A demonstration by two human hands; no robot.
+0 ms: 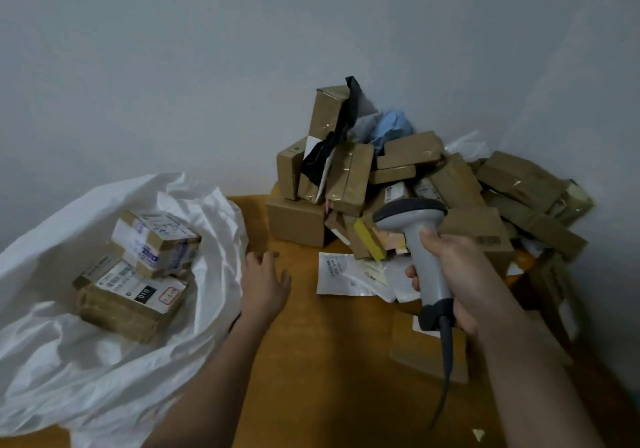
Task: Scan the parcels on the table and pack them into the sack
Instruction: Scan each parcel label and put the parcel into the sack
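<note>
Our right hand (446, 271) has its fingers wrapped round the grey handle of the barcode scanner (420, 239), whose head points toward the heap of parcels (415, 177) stacked against the wall at the far right of the table (311, 343); its cable (446, 371) trails down toward us. Our left hand (265, 284) is empty, fingers spread and relaxed, hovering above the table just beside the rim of the white sack (86, 361), which lies open on the left with several labelled boxes (138, 267) already inside. We judge the step in hand to be fetching the next parcel for scanning. To do it well, we should send the left hand to something loose at the front of the heap, such as the flat white mailer (349, 274) lying just before it, rather than tugging a box from low down, which could bring the leaning stack over. We then turn its label face up toward the scanner head, hold it steady, and keep the cable off the pile.
</note>
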